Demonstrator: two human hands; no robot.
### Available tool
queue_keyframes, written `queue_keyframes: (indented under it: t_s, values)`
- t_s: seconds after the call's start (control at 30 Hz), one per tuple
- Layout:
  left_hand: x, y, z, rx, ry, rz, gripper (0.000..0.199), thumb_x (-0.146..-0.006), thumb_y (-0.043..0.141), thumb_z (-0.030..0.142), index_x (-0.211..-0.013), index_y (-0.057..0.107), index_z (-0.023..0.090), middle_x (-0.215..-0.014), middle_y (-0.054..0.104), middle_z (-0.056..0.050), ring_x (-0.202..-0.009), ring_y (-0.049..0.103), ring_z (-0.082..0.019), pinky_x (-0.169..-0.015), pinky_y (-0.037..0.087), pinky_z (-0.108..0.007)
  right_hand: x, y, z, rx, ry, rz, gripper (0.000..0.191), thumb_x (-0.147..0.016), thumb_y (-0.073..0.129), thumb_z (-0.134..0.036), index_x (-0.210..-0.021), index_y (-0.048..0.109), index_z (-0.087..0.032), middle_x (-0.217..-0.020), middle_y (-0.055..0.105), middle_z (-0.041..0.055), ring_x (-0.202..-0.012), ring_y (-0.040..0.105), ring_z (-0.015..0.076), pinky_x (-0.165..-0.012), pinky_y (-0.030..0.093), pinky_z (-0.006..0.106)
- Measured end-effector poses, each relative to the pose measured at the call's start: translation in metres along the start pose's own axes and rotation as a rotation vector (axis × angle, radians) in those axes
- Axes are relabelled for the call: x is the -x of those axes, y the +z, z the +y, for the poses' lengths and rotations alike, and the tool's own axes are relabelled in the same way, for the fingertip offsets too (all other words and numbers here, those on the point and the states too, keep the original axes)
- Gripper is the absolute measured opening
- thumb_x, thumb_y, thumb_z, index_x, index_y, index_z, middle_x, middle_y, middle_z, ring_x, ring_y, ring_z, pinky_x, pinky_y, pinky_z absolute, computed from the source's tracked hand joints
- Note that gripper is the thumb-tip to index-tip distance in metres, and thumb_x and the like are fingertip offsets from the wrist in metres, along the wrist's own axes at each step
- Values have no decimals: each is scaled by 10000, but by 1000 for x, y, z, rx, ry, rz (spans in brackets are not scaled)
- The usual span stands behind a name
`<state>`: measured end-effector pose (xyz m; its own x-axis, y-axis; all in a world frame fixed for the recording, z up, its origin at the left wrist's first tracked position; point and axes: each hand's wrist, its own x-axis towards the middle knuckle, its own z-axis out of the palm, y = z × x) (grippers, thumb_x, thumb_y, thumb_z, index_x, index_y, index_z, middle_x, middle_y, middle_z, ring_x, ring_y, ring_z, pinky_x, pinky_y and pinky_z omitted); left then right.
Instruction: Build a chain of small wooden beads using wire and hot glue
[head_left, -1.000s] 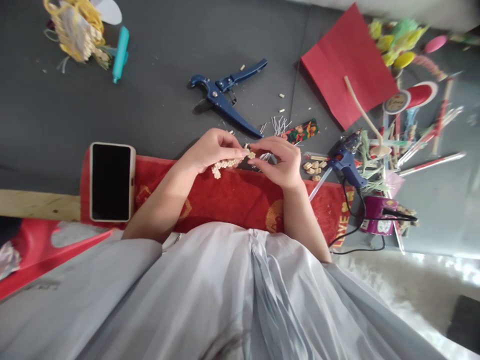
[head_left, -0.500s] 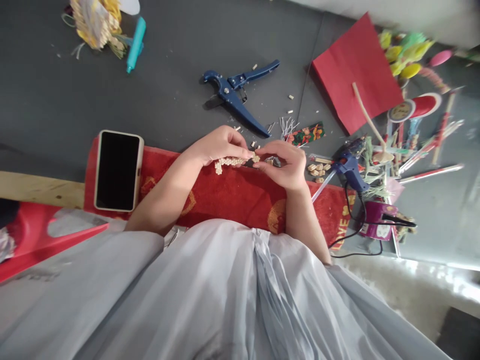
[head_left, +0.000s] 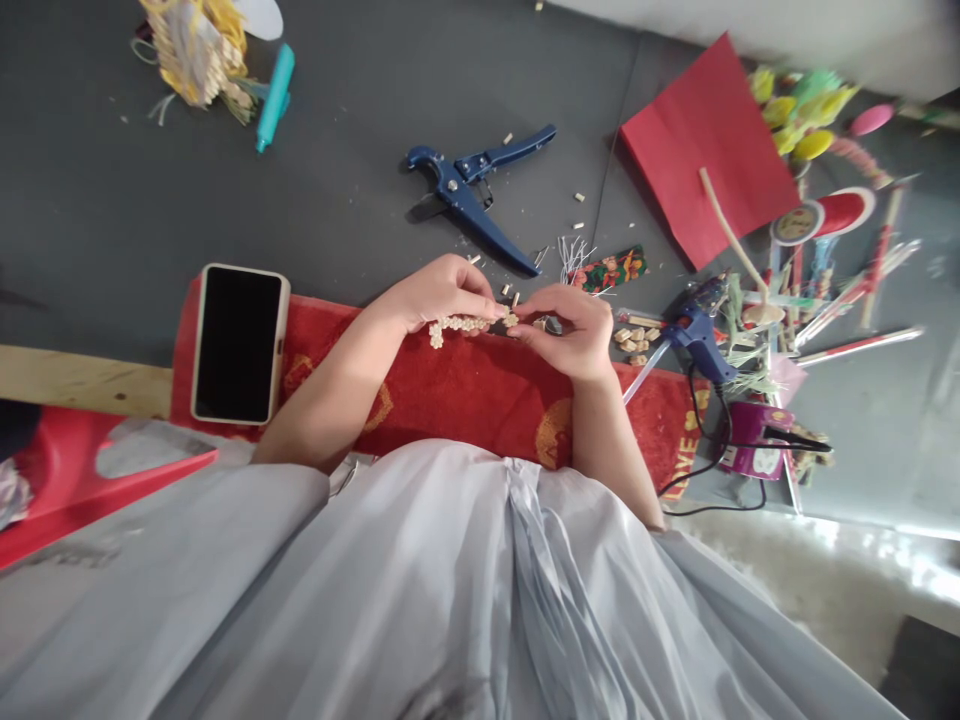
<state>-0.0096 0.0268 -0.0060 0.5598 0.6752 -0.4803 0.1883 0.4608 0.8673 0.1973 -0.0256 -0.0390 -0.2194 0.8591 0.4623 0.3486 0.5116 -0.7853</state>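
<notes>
A small cream-coloured beaded strip point(head_left: 459, 324) hangs above the red towel point(head_left: 465, 392), its left end bent downward. My left hand point(head_left: 452, 292) pinches this strip between thumb and fingers near its right part. At the strip's right end is a small cluster of the same pale pieces, and my right hand point(head_left: 571, 322) has its thumb and forefinger closed on it. Short pale tube pieces point(head_left: 505, 290) lie on the table just beyond my fingertips. Exactly how the fingertips meet the beads is too small to make out.
Blue cutter pliers point(head_left: 472, 200) lie beyond my hands. A tablet-like device point(head_left: 240, 343) rests at left on the towel. To the right are a blue glue gun point(head_left: 697, 325) with a black cord, a red paper sheet point(head_left: 709, 150), a red thread spool point(head_left: 825, 215) and a purple box point(head_left: 757, 440).
Both hands stay almost in place on the beaded strip, with only slight finger movement at its right end. The whole view has shifted slightly.
</notes>
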Motion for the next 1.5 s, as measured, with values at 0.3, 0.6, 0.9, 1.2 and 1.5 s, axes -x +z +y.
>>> queue_keyframes:
  t_s: [0.3,0.6,0.9,1.2,1.5]
  values:
    - [-2,-3,-3,-57,82,-76,193,-676,783,291,-518,733,192,-450,569,-4,-403,451,-75,-446,258,-210,3,0,3,-76,48,-80,443,-775,854,-522,-1085,762,-219,-867,768,36,-740,723,172,-677,613,307]
    - [1,-5,-2,-99,30,-32,229,-688,860,269,-541,724,158,-462,538,10,-397,400,-54,-454,249,-226,-1,5,3,-2,-30,-140,339,-840,796,-511,-1002,776,-214,-913,738,46,-780,685,162,-709,582,315]
    - [-8,1,-10,168,134,135,373,-850,749,523,-829,778,152,-784,763,-66,-711,721,-161,-644,535,-242,0,-7,10,-5,85,-63,415,-801,797,-604,-973,769,-227,-912,720,40,-770,655,164,-683,576,322]
    - [1,8,-7,274,229,308,235,-819,732,386,-953,762,196,-1022,794,-66,-975,759,-210,-855,597,-287,1,-14,14,4,70,131,436,-790,789,-646,-976,746,-254,-910,694,31,-832,643,185,-714,564,364]
    - [-15,-4,-34,17,557,191,398,-818,743,355,-1185,703,206,-1017,731,-24,-844,774,-170,-766,664,-316,0,-18,15,-97,142,200,494,-750,801,-684,-974,741,-248,-902,650,22,-817,607,167,-683,543,335]
